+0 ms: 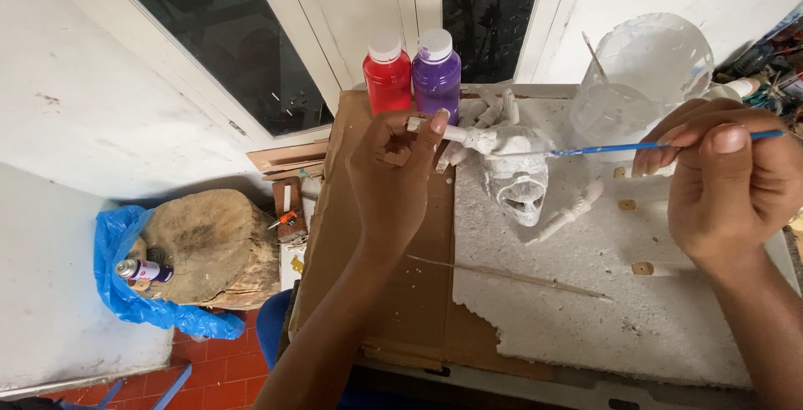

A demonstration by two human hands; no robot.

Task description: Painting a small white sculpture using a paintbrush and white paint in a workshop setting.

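Right hand: the right hand (732, 188), nearest the camera, pinches a thin blue-handled paintbrush (644, 147) between thumb and fingertips, its tip touching the top of the skull.
Left hand: the left hand (393, 180) has its fingers clenched around a white bone-like arm of the figure, thumb on top.
Figure: a small white skeleton figure with a skull head (516, 174) is lifted just above the sheet.
Surface: a white rough foam sheet (636, 310) lies over brown cardboard (401, 301).
Bottles: a red paint bottle (386, 79) and a purple paint bottle (436, 71) stand touching, behind the left hand.
Cup: a clear plastic cup (644, 75) smeared white stands behind the brush.
Floor side: a tree stump (209, 247) in a blue plastic bag (117, 284) sits well to the left.
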